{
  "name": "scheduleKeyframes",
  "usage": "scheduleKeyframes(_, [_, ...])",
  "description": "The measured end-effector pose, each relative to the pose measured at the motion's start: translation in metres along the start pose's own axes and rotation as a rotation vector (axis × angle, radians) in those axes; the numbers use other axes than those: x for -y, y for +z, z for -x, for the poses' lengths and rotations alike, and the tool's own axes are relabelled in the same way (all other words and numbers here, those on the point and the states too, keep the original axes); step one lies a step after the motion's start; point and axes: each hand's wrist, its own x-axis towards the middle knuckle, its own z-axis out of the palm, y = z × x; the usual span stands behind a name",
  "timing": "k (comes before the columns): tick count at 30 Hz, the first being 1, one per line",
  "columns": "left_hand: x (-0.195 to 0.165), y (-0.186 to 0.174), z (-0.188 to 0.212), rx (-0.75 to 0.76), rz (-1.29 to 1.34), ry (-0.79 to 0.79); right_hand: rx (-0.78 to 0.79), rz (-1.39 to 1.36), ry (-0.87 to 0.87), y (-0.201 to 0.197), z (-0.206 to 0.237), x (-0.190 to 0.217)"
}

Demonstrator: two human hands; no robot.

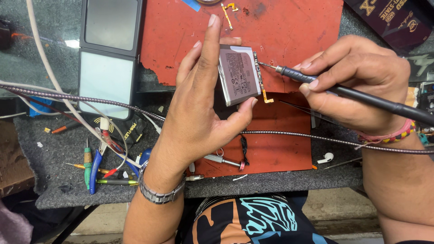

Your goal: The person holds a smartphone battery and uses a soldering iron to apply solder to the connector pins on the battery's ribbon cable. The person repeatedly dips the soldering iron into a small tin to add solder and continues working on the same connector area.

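Cluttered grey felt is covering the bench (280, 183), and a worn red mat (289, 31) is lying on top of it under your hands. You are pinching a flat grey battery pack (238, 74) with your left hand (199, 113): thumb tip pressing its lower corner, fingers behind and along its left edge, index finger stretched straight up. The pack is tilting above the mat, just off its surface. A narrow circuit strip with an orange flex tail (267, 98) is running down its right edge.

Your right hand (357, 83) is closing around a black soldering iron (361, 96), held like a pen, with the tip (263, 66) touching the top of that strip. As I judge it, you are doing well to keep the tip on the strip only, away from the cell body, bracing your right wrist and keeping contact short, since heat on the pack is risky.

No trays or boxes are showing; loose tools are simply lying on the felt: green and blue-handled tools (90, 169) at the left, a small screwdriver (224, 161) on the mat and a white earbud (326, 157) to the right. A folding phone (108, 54) is lying open at the upper left.
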Motion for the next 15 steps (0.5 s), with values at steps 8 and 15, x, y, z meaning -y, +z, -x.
scheduleKeyframes(8, [0.0008, 0.0006, 0.0013, -0.007, -0.018, 0.021, 0.003, 0.007, 0.009, 0.0005, 0.0002, 0.0011])
scheduleKeyframes(15, [0.0002, 0.0004, 0.0004, -0.001, -0.003, 0.010, 0.007, 0.020, 0.016, 0.0014, 0.0001, 0.0009])
